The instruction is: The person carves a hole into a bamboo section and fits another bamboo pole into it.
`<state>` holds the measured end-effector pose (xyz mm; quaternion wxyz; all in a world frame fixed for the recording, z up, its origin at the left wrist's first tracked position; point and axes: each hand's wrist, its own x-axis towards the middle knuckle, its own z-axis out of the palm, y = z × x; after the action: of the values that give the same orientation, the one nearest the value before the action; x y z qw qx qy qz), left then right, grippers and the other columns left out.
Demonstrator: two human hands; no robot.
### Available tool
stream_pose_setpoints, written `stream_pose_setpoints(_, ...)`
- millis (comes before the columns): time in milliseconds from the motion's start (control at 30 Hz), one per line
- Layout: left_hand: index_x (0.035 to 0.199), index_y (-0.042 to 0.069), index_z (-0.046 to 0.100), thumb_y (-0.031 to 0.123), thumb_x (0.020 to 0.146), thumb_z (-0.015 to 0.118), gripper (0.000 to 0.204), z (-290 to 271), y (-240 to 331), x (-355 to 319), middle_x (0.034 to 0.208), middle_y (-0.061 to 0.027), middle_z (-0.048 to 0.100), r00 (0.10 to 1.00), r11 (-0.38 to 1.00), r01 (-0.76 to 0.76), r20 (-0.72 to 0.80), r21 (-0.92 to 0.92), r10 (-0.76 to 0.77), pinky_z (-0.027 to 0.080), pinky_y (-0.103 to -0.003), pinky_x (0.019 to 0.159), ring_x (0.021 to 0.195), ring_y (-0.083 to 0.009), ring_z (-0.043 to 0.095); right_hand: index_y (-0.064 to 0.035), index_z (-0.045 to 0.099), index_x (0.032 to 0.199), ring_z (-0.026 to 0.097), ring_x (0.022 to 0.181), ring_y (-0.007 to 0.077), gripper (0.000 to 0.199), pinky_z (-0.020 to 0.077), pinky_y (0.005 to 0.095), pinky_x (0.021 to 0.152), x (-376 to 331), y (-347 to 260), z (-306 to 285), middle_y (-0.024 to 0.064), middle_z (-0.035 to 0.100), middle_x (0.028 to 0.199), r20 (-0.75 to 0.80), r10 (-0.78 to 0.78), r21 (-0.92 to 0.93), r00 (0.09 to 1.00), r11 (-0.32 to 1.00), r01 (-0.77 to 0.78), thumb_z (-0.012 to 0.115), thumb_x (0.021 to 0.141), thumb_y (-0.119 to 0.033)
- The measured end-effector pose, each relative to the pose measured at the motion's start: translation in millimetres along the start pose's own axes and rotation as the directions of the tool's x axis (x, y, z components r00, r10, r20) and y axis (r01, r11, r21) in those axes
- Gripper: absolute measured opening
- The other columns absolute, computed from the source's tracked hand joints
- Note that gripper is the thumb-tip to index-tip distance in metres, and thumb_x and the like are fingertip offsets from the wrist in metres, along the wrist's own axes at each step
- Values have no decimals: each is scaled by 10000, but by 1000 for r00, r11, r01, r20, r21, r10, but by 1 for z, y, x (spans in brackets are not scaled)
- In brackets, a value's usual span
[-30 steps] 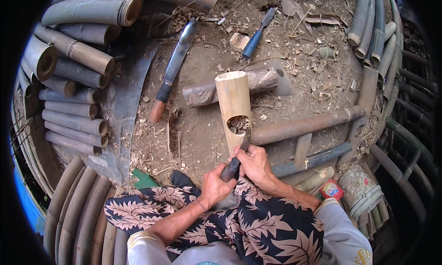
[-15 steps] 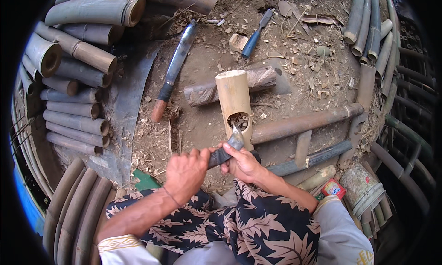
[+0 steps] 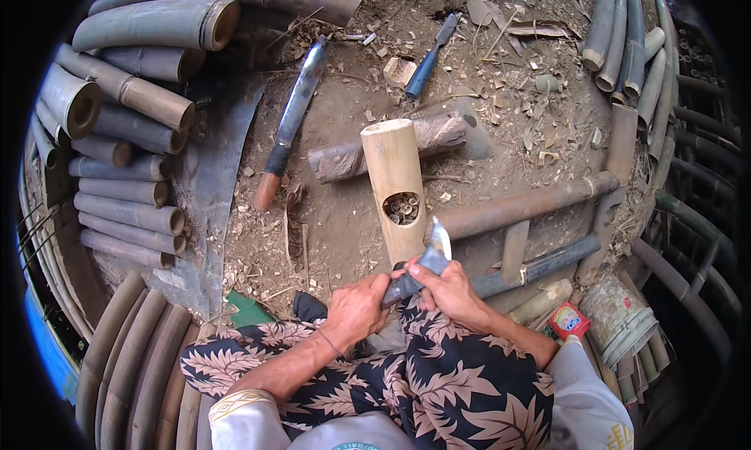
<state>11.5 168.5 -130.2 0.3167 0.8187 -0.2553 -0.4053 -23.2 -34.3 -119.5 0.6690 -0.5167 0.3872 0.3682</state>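
A short knife [image 3: 432, 251] with a dark, wrapped-looking handle is held over my lap, its pointed blade tilted up and away. My left hand [image 3: 358, 311] is closed round the handle. Farther up the knife, my right hand [image 3: 452, 292] grips it near the base of the blade, thumb pressed along it. Just left of the blade stands a pale, peeled bamboo tube [image 3: 393, 160], leaning on a rough dark log [image 3: 336, 163]. An oval opening in the tube's wall shows small bamboo rings [image 3: 402, 208] inside. The blade is apart from the tube.
A machete [image 3: 300, 102] and a blue-handled chisel [image 3: 426, 68] lie on the chip-strewn ground. Bamboo lengths [image 3: 129, 192] are stacked at left. A bamboo frame [image 3: 532, 205], a red packet [image 3: 569, 320] and a dirty bucket [image 3: 622, 317] are at right.
Both hands have drawn the knife right and back, out of the tube's opening. The blade now points up beside the tube, and the rings inside show more fully.
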Motion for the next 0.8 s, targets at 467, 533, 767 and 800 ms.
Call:
stream_pose_setpoints(467,1128,41,560,191,733,678,439,-47,-11,18,785,-243,669,915,975,215,339,48,-219,536,-511,707,739,-437,664,29,636,1071,499,499,93,242,501,274,491,33,-9,16,88,716,922,80,86,311,993,944,-106,590,968,-186)
stream_pose_setpoints(533,1164,32,549,192,739,671,470,-18,3,14,797,-262,665,936,948,293,240,-125,-257,534,-518,718,753,-455,661,21,679,982,572,534,137,269,498,323,503,33,-2,12,115,723,827,-55,47,89,997,995,-42,582,950,-227)
stream_pose_setpoints(767,1189,-7,506,193,767,693,503,70,54,32,831,-280,663,919,742,327,14,-585,-394,532,-489,719,802,-462,667,16,647,884,677,753,395,337,523,456,735,27,-16,1,172,684,714,-314,-307,-609,898,791,58,497,957,-277)
stream_pose_setpoints(800,1196,-4,500,189,768,699,510,71,60,33,848,-277,664,916,743,337,20,-578,-401,533,-491,721,810,-460,667,19,637,900,676,751,398,335,524,459,726,23,-15,-1,179,682,717,-288,-317,-598,904,797,89,500,959,-281)
